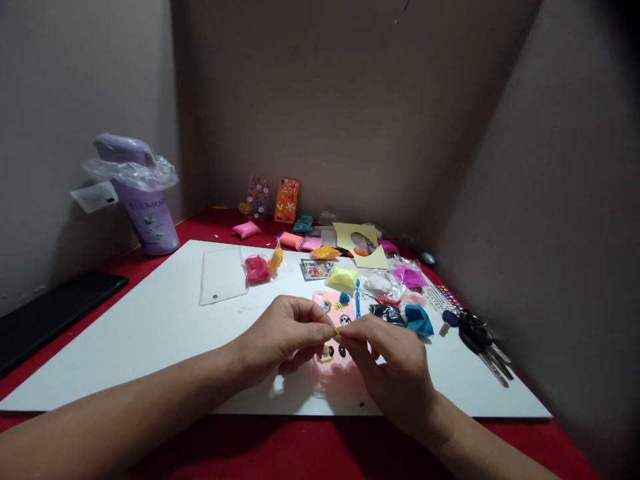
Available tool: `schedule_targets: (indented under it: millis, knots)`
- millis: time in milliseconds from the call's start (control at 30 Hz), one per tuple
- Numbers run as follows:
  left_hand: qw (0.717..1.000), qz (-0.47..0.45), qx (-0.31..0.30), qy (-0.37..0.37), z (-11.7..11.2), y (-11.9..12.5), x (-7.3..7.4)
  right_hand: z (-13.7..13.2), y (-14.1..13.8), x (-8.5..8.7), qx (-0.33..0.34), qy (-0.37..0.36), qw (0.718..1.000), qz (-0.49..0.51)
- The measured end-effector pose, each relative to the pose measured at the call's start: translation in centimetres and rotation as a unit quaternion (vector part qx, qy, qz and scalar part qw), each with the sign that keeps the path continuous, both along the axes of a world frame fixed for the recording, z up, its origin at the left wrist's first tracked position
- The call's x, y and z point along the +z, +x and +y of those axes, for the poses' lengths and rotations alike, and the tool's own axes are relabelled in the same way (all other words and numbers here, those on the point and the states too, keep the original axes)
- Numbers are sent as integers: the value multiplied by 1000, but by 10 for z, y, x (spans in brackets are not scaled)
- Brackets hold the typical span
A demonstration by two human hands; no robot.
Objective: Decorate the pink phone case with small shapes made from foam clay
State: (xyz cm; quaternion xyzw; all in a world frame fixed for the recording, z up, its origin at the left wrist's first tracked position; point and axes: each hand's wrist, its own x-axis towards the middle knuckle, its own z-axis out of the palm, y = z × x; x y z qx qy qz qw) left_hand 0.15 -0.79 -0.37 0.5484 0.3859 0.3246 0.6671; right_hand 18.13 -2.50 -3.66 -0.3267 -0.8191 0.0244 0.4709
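Above a pink phone case (336, 380), my left hand (295, 327) and my right hand (393, 357) meet fingertip to fingertip. Both pinch a tiny yellow piece of clay (337, 331) between thumb and fingers; most of it is hidden. Small decorations sit on the case: a teal lump (345, 299), yellow strands, a black-and-white eye (345, 320) and dark ovals. My fingers cover part of the case. Just beyond my right hand lie a blue modelling tool (358, 299), a black clay packet (387, 315) and a teal clay packet (418, 321).
A white board (165, 333) covers the red cloth (280, 447). Farther back lie a clear case (224, 275), a red clay packet (258, 269) and a yellow one (342, 277). Keys (483, 343) lie right, a dark phone (65, 313) left, near a purple tumbler (150, 213).
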Motion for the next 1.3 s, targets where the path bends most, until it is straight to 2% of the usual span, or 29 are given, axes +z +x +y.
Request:
schedule_targets:
  millis: [233, 467, 633, 867, 1300]
  knots:
    - [1000, -3, 2, -19, -1, 0, 1, -3, 0, 2, 6, -4, 1000, -1]
    - [1000, 10, 1, 2, -1, 0, 2, -2, 0, 2, 1, -1, 1000, -5]
    - [996, 56, 20, 60, -4, 2, 3, -1, 1, 0, -3, -5, 1000, -11]
    - [971, 121, 25, 203, -6, 2, -4, -1, 1, -1, -8, -20, 999, -28]
    - [921, 192, 16, 338, -6, -1, -3, 0, -1, 1, -14, 4, 998, -61]
